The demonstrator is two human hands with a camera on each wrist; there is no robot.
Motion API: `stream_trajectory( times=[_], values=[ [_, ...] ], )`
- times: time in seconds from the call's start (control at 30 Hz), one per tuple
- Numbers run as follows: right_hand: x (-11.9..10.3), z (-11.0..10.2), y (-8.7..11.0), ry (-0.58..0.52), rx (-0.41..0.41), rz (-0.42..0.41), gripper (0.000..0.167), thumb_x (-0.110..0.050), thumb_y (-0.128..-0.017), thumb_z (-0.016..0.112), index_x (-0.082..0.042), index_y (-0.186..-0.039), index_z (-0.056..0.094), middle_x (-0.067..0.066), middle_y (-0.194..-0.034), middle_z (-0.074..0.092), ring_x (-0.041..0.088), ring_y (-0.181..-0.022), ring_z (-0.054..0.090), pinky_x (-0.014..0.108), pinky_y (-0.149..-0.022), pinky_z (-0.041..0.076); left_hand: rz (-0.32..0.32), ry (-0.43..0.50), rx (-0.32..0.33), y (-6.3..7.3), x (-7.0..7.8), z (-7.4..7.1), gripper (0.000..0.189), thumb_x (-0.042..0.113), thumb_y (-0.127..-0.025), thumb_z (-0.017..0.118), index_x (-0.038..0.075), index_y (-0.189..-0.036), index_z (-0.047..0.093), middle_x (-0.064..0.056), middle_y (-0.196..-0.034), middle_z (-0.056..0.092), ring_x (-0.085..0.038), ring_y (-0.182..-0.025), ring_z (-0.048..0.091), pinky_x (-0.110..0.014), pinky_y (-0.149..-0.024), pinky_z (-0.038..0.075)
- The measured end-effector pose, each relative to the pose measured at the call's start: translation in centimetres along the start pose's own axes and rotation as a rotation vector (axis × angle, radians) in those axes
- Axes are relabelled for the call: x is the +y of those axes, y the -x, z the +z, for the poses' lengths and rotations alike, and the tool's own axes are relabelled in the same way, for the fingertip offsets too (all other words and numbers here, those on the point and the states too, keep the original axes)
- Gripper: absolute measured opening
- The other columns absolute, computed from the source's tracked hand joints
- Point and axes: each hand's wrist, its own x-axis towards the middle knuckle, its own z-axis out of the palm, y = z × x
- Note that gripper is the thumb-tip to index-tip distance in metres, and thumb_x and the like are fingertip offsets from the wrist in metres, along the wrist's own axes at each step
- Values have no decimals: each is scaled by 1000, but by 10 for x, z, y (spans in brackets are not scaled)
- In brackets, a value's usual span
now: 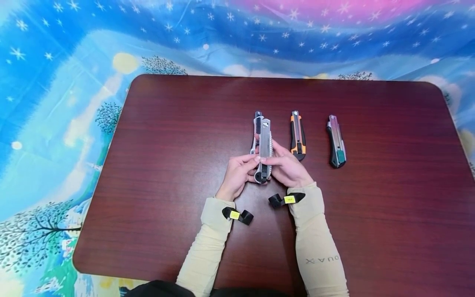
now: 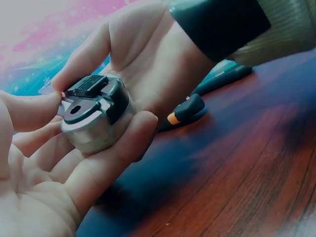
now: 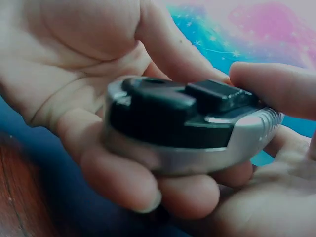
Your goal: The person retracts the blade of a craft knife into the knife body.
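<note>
A silver-and-black utility knife (image 1: 265,142) is held above the table between both hands, its black end towards the person. My left hand (image 1: 235,173) grips it from the left, thumb on top and fingers curled beneath. From the right, my right hand (image 1: 292,170) holds the same knife with its thumb laid across the top. Up close in the left wrist view, the knife's black end and ridged slider (image 2: 88,85) show between the two thumbs. The right wrist view shows its silver body (image 3: 187,160) with ribbed edge. No bare blade can be made out.
Just behind the held knife, a second silver-and-black utility knife (image 1: 257,119) lies partly covered. To the right lie an orange-and-black utility knife (image 1: 298,138) and a silver one with a green slider (image 1: 337,142). The brown table (image 1: 178,136) ends at a patterned cloth (image 1: 222,37).
</note>
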Motion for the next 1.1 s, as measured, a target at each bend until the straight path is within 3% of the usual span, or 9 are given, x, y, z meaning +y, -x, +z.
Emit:
stream_trajectory(
  times=[0.2,0.37,0.47,0.57,0.7,0.87,0.97,1.1],
  values=[
    [-2,-3,1,83,53,-20,73,10,-91,47,-13,-155,20,17,-148,32,17,-119,46,20,-100,41,15,-95,-19,2,5,3,39,5,-95,55,-10,-131,52,-36,-118,60,-16,-79,72,-35,-73,61],
    [-3,-2,0,150,65,-54,72,7,-91,49,-10,-154,20,16,-159,24,23,-133,37,17,-100,42,78,-366,36,3,10,5,38,9,-88,67,-1,-124,61,-24,-105,70,-6,-83,66,-19,-76,55],
    [-3,-1,0,213,78,-61,67,5,-92,52,-5,-152,25,16,-157,29,21,-130,42,17,-99,44,127,-523,104,6,14,3,31,13,-86,71,3,-116,67,-17,-93,73,-4,-72,61,-17,-66,48],
    [-7,-2,2,247,122,-73,59,1,-93,56,1,-148,33,13,-139,50,14,-115,54,21,-94,49,143,-639,177,9,22,-2,29,14,-85,73,2,-111,69,-14,-88,72,-5,-66,55,-17,-60,44],
    [-20,-12,14,267,195,-125,51,-7,-95,58,5,-142,40,1,-106,60,11,-94,61,26,-87,55,97,-818,303,11,38,-19,33,22,-86,72,3,-112,69,-12,-91,73,-11,-70,61,-22,-66,50],
    [-32,-23,29,353,244,-150,46,-17,-97,58,0,-139,47,-1,-112,58,15,-100,59,23,-89,55,-30,-1010,453,4,56,-48,33,32,-87,70,9,-110,70,-7,-98,73,-20,-85,66,-33,-80,51],
    [-32,-24,32,372,264,-137,41,-18,-97,58,-6,-135,52,0,-117,55,17,-103,57,23,-89,55,-80,-1040,493,-2,63,-60,32,34,-87,70,10,-107,71,-7,-96,72,-21,-87,64,-34,-80,49],
    [-29,-24,32,364,288,-120,41,-19,-97,59,-5,-135,53,1,-117,55,20,-104,57,23,-88,55,-95,-1037,529,-10,65,-67,32,35,-87,71,8,-105,71,-8,-95,73,-22,-88,66,-34,-79,52]
  ],
)
